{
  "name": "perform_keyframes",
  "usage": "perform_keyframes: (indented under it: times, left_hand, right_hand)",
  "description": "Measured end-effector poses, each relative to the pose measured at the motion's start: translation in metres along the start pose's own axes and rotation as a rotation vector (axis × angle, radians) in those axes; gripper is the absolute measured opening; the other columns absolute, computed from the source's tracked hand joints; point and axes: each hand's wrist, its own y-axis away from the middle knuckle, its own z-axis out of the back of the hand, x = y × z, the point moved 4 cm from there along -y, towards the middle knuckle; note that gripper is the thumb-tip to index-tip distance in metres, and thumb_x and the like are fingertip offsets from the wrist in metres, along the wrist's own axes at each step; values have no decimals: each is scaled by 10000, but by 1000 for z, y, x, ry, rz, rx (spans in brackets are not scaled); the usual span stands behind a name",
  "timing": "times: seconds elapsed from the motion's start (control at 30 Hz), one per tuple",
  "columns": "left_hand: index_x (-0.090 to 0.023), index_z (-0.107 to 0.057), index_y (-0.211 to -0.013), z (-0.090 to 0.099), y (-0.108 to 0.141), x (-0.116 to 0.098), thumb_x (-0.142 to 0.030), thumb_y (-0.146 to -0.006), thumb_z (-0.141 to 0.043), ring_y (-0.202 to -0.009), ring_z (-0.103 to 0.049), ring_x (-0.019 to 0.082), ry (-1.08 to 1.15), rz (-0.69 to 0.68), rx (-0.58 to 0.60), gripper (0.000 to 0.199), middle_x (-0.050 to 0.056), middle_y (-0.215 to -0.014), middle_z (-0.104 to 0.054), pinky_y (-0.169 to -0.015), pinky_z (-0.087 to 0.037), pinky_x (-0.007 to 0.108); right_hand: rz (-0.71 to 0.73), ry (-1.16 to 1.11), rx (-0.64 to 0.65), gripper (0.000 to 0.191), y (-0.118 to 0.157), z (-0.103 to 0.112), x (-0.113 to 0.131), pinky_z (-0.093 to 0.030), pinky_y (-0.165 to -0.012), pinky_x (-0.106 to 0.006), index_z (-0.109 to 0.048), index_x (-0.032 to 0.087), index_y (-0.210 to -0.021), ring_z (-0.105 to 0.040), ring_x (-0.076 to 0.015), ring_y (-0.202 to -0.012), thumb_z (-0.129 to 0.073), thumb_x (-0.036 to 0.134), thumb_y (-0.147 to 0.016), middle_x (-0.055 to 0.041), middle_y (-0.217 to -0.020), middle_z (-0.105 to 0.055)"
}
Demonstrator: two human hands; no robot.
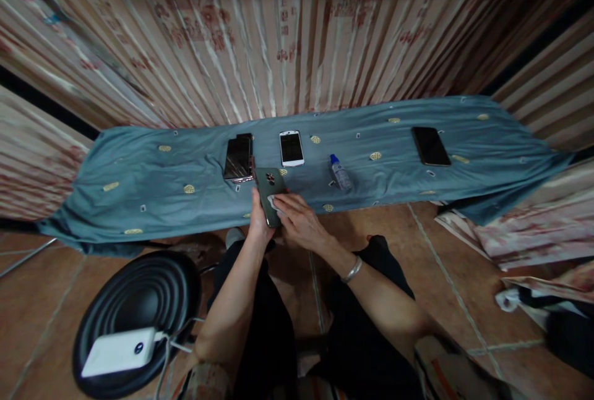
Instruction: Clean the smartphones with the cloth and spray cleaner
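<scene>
A dark green phone is tilted up over the front edge of the cloth-covered table, its camera back facing me. My left hand is closed around its left side and lower end. In my right hand a small white wipe is pinched and pressed against the phone's back. Just beyond, a stack of dark phones lies on the cloth. Farther back sits a white phone with a black screen. To the right lies a small spray bottle with a blue cap.
Another dark phone lies toward the right end of the blue-green cloth. Patterned curtains hang behind the table. At lower left, a white power bank with a cable rests on a round black stool.
</scene>
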Motion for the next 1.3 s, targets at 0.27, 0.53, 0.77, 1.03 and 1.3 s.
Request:
perform_keyframes:
  times: [0.27,0.53,0.77,1.03,1.3]
  left_hand:
    - [-155,-687,-1167,-1,6,10,-470,-1012,-362,-1249,-619,212,-46,1,-13,478,100,-1201,-730,-1073,-478,331]
    - [-199,-616,-1329,-4,7,18,-466,-1000,-395,-1317,-568,247,-95,3,-5,478,96,-1267,-706,-1098,-471,392]
    - [-135,-629,-1314,-4,11,14,-453,-1013,-362,-1246,-626,257,-65,81,-48,513,118,-1182,-743,-1085,-479,383]
    - [-152,-616,-1344,-9,11,10,-515,-1011,-310,-1268,-610,244,-19,38,18,580,106,-1197,-740,-1099,-466,370]
    - [-143,-658,-1271,-3,8,4,-524,-1000,-352,-1207,-648,243,-64,-32,-19,559,105,-1146,-756,-1064,-490,359]
  right_hand:
    - [5,62,17,507,-12,1,-2,-339,-1203,-483,-442,139,-1492,-387,-247,-1425,-350,258,-1008,-141,-1513,-481]
    - [-43,47,-48,528,-32,5,-17,-275,-1239,-473,-364,197,-1541,-338,-216,-1470,-313,265,-1020,-98,-1562,-433]
    - [-155,18,-112,510,-34,0,-41,-275,-1243,-460,-413,194,-1516,-360,-212,-1466,-337,294,-1021,-99,-1547,-454]
    - [-244,-32,-108,510,-23,-7,-44,-296,-1238,-463,-433,160,-1503,-392,-232,-1452,-358,303,-1020,-121,-1542,-461]
    - [-150,-30,-119,443,-18,-4,-24,-353,-1201,-441,-555,177,-1407,-470,-229,-1385,-381,252,-1007,-124,-1454,-556]
